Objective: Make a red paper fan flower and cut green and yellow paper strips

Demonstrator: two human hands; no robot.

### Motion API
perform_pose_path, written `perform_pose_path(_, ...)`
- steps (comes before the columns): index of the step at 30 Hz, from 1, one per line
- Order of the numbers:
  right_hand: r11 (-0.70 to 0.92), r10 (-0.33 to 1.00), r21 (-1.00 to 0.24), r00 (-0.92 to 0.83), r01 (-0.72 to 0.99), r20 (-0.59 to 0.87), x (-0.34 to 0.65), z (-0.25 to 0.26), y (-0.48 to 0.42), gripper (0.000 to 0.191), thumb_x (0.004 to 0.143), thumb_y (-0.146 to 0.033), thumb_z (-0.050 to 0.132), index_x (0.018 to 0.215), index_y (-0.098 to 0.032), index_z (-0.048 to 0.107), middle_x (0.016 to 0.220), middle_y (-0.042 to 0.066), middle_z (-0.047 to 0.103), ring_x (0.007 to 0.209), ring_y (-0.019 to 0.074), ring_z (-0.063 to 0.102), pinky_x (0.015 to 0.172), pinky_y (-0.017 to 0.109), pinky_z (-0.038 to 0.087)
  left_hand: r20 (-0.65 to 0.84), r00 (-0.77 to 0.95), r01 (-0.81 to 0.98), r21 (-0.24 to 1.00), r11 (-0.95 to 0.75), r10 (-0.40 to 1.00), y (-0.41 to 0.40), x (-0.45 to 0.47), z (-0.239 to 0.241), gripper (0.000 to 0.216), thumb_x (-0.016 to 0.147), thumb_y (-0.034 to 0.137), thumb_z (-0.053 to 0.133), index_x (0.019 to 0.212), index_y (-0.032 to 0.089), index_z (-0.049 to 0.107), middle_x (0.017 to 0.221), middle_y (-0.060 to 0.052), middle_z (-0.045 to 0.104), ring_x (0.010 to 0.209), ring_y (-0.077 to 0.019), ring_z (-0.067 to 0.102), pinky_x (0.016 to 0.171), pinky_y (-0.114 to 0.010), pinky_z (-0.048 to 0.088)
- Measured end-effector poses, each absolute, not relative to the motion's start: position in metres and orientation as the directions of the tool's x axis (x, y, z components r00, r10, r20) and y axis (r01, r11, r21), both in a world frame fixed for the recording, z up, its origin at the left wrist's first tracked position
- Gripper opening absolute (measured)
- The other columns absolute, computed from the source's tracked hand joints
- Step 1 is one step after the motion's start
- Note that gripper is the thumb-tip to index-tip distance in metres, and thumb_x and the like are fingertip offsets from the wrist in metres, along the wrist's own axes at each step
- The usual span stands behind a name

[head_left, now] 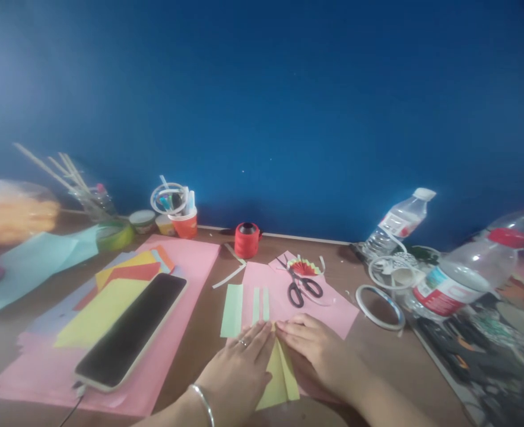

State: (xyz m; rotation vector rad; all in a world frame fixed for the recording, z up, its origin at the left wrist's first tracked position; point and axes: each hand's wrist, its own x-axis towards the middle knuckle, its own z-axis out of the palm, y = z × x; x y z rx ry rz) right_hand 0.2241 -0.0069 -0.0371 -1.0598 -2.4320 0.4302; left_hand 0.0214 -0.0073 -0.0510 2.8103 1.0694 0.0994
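Note:
A yellow sheet of paper [279,382] with lengthwise creases lies in front of me at the bottom centre. My left hand [239,362], with a ring and a bracelet, rests flat over its left side, fingers stretched out. From the right, my right hand [310,344] lies over the paper's upper edge with its fingers extended, the fingertips of both hands almost meeting. Under and beyond the hands are a pink sheet [266,279], a light green piece of paper [232,311] and narrow green strips [260,303]. Black-handled scissors [304,287] lie on the pink sheet beside a red pleated paper fan [305,268].
To the left, a phone [132,332] on a cable lies on coloured papers. A red thread spool [246,240] and an orange cup of pens [184,225] stand near the blue wall. Rolls of tape [380,326] and plastic bottles [448,290] are on the right.

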Motion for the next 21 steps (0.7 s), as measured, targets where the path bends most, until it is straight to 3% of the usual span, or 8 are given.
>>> perform_pose_path(21,0.594,0.803,-0.429,-0.532,0.681,0.267,0.2175,-0.0437,-0.0128,0.034,0.083,-0.014,0.048,0.116,-0.018,0.054,0.112,0.007,0.061,0.095,0.0217,0.053,0.082,0.036,0.048,-0.031,0.729,0.681,0.128,-0.721,0.684,-0.0155,0.0284,-0.0487,0.056,0.075,0.014,0.043,0.13,0.008,0.035,0.135,-0.014,0.034,0.123,-0.0261,0.033,0.097,-0.039,0.037)
